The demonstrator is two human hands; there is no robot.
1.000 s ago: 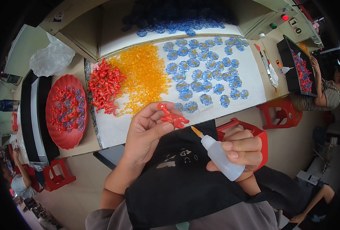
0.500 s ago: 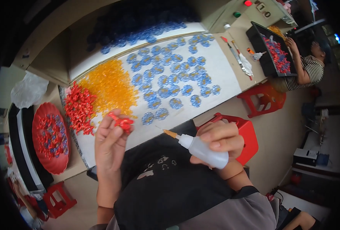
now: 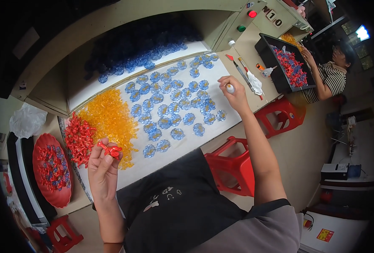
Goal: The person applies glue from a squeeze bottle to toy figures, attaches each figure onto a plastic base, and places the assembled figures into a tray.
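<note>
red plastic piece (image 3: pixel 110 150), small and knobbly, sits pinched between the thumb and fingers (image 3: pixel 106 148) of the left hand (image 3: pixel 102 168), raised above the near edge of the white surface (image 3: pixel 161 162) at about eight o'clock in the view. at nine o'clock, further left, a red tray (image 3: pixel 38 168) holds a mix of red and blue pieces, with a crumpled clear bag (image 3: pixel 26 120) above it at ten o'clock. just beside the left hand, on the surface, lies a heap of red pieces (image 3: pixel 78 138), and touching that heap on its right a wider heap of orange pieces (image 3: pixel 109 116). toward the centre, blue flower-shaped pieces (image 3: pixel 174 109) are spread out singly in loose rows, and at twelve o'clock a dark blue pile (image 3: pixel 140 46) lies in the shade under a shelf. the right hand (image 3: pixel 235 95) reaches out over the far right part of the surface at about one o'clock, its fingers closed round a small white bottle (image 3: pixel 230 88), of which only one end shows. beyond it lie a few slim tools (image 3: pixel 241 71). at two o'clock another person (image 3: pixel 330 76) in a striped top reaches into a black bin (image 3: pixel 275 71) of red and blue pieces. a red stool (image 3: pixel 282 118) stands below that bin, and another red stool (image 3: pixel 231 166) is near the dark apron (image 3: pixel 174 206).
</note>
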